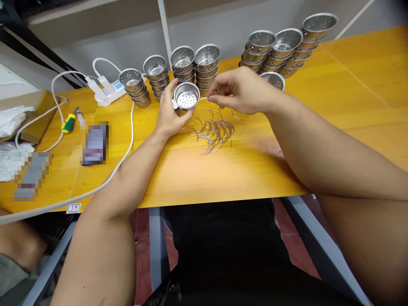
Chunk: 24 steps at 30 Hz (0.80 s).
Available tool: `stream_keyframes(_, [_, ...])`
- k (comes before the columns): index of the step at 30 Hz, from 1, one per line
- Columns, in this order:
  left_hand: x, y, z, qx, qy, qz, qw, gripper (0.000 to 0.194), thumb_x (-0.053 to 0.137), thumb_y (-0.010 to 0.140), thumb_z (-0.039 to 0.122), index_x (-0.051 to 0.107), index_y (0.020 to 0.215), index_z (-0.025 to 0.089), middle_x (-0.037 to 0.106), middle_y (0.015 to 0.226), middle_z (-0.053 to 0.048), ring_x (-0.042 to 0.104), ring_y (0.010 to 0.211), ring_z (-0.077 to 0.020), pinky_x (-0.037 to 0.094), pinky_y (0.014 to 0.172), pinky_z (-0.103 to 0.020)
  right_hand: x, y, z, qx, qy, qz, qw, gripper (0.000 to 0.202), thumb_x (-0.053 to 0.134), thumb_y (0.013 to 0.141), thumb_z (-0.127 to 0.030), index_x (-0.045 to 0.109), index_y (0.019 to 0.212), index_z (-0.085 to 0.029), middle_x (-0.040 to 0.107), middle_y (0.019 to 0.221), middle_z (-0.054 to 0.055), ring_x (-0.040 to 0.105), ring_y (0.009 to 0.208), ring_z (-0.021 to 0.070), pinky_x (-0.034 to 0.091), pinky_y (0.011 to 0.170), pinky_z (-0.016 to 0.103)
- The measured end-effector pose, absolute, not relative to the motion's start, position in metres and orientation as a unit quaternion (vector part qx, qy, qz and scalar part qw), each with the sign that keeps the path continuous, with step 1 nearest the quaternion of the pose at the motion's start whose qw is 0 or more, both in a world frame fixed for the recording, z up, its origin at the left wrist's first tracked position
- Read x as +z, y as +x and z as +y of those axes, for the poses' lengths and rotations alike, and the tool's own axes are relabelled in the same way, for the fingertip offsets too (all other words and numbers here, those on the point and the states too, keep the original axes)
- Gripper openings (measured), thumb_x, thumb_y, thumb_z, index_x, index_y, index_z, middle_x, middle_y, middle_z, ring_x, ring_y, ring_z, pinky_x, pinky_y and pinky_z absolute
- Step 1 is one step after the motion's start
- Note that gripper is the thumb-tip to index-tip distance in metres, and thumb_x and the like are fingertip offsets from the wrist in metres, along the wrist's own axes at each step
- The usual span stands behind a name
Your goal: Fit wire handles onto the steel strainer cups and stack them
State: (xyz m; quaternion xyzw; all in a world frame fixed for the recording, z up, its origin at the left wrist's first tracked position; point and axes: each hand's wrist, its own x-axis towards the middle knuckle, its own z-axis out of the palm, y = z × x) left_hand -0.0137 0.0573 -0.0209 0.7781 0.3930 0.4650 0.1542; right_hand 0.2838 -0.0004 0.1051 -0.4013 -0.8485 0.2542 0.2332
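My left hand (169, 114) holds a small perforated metal cup (187, 96) by its sides, its open mouth facing up toward me. Just right of the cup, my right hand (236, 90) pinches the end of a thin wire at its fingertips; the wire reaches toward the cup's rim. Below both hands lies a loose pile of curved thin wires (216, 131) on the yellow table (191, 182). Another metal cup (273, 80) sits behind my right wrist, partly hidden.
Stacks of metal cups (207, 59) stand along the back, with more stacks (287, 44) at the back right. On the left are a power strip (110, 94), a green-yellow screwdriver (68, 123), a phone (94, 144), plastic bags (12, 159) and a white cable (130, 142) crossing the table.
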Motion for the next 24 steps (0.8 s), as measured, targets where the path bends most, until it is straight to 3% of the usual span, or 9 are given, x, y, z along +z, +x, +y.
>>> stream_keyframes(3, [-0.02, -0.013, 0.056, 0.466, 0.775, 0.4, 0.153, 0.122, 0.09, 0.079, 0.09, 0.035, 0.175, 0.038, 0.055, 0.18, -0.014, 0.059, 0.17, -0.0392, 0.042, 0.15, -0.06, 0.101, 0.282, 0.0, 0.293, -0.401, -0.817, 0.291, 0.058, 0.076, 0.098, -0.08, 0.081, 0.131, -0.032, 0.076, 0.083, 0.008, 0.069, 0.091, 0.0313, 0.054, 0.087, 0.05])
stream_keyframes(8, [-0.011, -0.008, 0.046, 0.468, 0.77, 0.408, 0.145, 0.128, 0.098, 0.071, 0.09, 0.041, 0.173, 0.038, 0.065, 0.168, -0.013, 0.062, 0.166, -0.0418, 0.043, 0.15, -0.063, 0.091, 0.276, 0.003, 0.308, -0.402, -0.794, 0.335, 0.067, 0.072, 0.094, -0.089, 0.079, 0.135, -0.037, 0.075, 0.084, 0.006, 0.068, 0.084, 0.0302, 0.054, 0.08, 0.051])
stream_keyframes(14, [0.005, 0.004, 0.028, 0.467, 0.781, 0.396, 0.127, 0.104, 0.103, 0.065, 0.089, 0.063, 0.144, 0.034, 0.07, 0.149, -0.009, 0.067, 0.157, -0.0437, 0.048, 0.145, -0.069, 0.091, 0.265, -0.001, 0.305, -0.417, -0.783, 0.347, 0.07, 0.07, 0.092, -0.095, 0.079, 0.13, -0.037, 0.077, 0.087, 0.005, 0.065, 0.081, 0.0286, 0.053, 0.077, 0.049])
stream_keyframes(18, [-0.003, 0.011, 0.028, 0.479, 0.776, 0.387, 0.134, 0.096, 0.098, 0.075, 0.087, 0.056, 0.144, 0.035, 0.069, 0.15, -0.008, 0.069, 0.156, -0.0405, 0.052, 0.143, -0.068, 0.094, 0.261, -0.004, 0.287, -0.411, -0.791, 0.35, 0.072, 0.064, 0.094, -0.1, 0.078, 0.128, -0.038, 0.079, 0.088, 0.005, 0.066, 0.091, 0.0298, 0.053, 0.081, 0.047])
stream_keyframes(24, [-0.019, 0.015, 0.037, 0.477, 0.777, 0.377, 0.161, 0.105, 0.096, 0.08, 0.084, 0.043, 0.158, 0.039, 0.065, 0.16, -0.009, 0.066, 0.162, -0.0392, 0.053, 0.143, -0.064, 0.086, 0.259, -0.007, 0.219, -0.433, -0.806, 0.34, 0.064, 0.059, 0.104, -0.089, 0.08, 0.131, -0.035, 0.082, 0.099, 0.008, 0.07, 0.096, 0.0314, 0.057, 0.079, 0.047])
